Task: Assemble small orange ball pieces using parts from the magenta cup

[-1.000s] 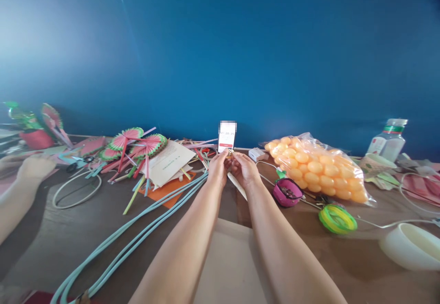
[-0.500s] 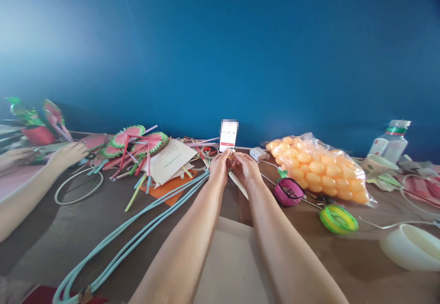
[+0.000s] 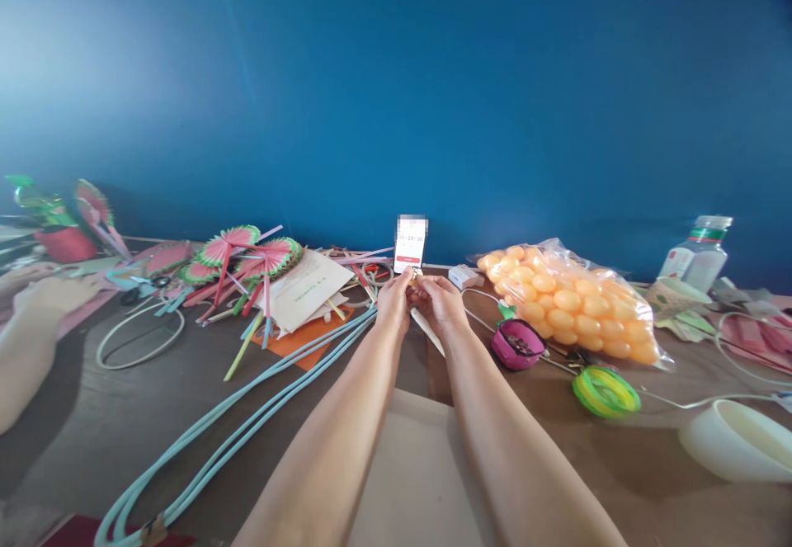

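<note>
Both my hands meet in the middle of the view, just in front of an upright phone (image 3: 409,243) with a lit screen. My left hand (image 3: 393,299) and my right hand (image 3: 441,303) pinch a small gold-coloured piece (image 3: 417,273) between their fingertips. It is too small and too covered by the fingers to name. Below the hands, a flat white strip (image 3: 428,332) slants along the table. A purple pouch (image 3: 517,344) with small dark bits inside stands right of my right forearm.
To the left lie pink-and-green paper fans (image 3: 272,258), white papers (image 3: 309,291) and long pale-blue cords (image 3: 247,415). At right are a clear bag of orange balls (image 3: 575,304), a green-yellow coil (image 3: 606,392) and a white bowl (image 3: 736,440). A co-worker's hands (image 3: 49,295) are at far left.
My hands stay almost in place, still pinching the small piece. At the left, the co-worker's nearer hand has drawn back leftward from beside the fans.
</note>
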Tool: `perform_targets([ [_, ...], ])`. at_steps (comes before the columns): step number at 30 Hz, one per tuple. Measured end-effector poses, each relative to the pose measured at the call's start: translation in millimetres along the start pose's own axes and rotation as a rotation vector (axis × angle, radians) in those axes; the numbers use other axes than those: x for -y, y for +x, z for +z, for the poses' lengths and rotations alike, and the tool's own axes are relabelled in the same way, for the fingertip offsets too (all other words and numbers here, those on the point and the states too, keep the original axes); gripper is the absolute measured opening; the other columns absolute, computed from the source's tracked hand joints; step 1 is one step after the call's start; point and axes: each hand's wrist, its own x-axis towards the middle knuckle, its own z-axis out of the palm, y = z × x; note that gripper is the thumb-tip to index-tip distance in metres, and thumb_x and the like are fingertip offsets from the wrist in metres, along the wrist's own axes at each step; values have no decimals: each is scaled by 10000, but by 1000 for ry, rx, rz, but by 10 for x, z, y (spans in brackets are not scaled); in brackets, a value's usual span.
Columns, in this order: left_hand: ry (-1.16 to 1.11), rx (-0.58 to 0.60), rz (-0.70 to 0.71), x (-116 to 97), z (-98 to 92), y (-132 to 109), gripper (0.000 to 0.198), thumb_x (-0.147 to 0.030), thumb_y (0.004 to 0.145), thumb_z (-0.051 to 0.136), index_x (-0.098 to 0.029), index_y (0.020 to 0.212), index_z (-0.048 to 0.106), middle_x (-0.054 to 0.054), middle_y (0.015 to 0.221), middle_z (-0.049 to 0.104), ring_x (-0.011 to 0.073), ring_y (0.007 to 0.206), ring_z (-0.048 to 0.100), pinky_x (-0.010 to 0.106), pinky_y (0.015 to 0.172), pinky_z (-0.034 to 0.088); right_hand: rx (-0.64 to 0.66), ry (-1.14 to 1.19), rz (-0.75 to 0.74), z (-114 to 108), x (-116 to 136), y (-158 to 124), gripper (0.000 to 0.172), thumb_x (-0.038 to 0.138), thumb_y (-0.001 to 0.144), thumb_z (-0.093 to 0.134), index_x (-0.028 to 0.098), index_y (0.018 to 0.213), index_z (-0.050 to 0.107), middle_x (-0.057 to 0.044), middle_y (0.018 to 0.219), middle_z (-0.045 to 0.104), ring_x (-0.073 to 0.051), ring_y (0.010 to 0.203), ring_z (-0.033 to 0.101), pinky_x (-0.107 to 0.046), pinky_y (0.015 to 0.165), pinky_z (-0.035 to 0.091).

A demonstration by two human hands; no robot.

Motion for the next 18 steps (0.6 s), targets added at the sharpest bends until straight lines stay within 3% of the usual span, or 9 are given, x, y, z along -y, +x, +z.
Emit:
perform_targets([
  [6, -52, 0, 12, -42, 29, 12, 356, -398, 666, 801, -93, 770, 650, 45, 617, 629, 110, 508, 563, 235, 513, 424, 95, 41, -24, 0, 13, -22, 332, 315, 571, 877, 172, 695, 604, 47, 549, 557, -68, 500, 512, -186, 493, 513],
  [9, -60, -43, -27, -60, 31, 1, 321, -372, 695, 781, -93, 792, 659, 46, 626, 633, 102, 505, 561, 223, 508, 422, 59, 60, 31, -2, 49, -33, 331, 376, 624, 853, 173, 747, 622, 34, 598, 597, -67, 481, 507, -196, 469, 509],
  [14, -79, -42, -54, -65, 31, -19, 240, -304, 737, 750, -92, 817, 673, 57, 677, 655, 94, 553, 591, 201, 552, 456, -26, 42, 80, -20, 69, -27, 351, 398, 630, 849, 183, 733, 592, 46, 573, 580, -59, 447, 479, -169, 388, 425],
  [18, -88, -55, -70, -56, 34, -11, 190, -279, 765, 720, -103, 797, 658, 31, 628, 620, 84, 532, 573, 196, 566, 467, 26, -9, 44, -25, 55, -27, 380, 374, 575, 878, 186, 746, 596, 75, 528, 512, -38, 422, 413, -146, 363, 348],
])
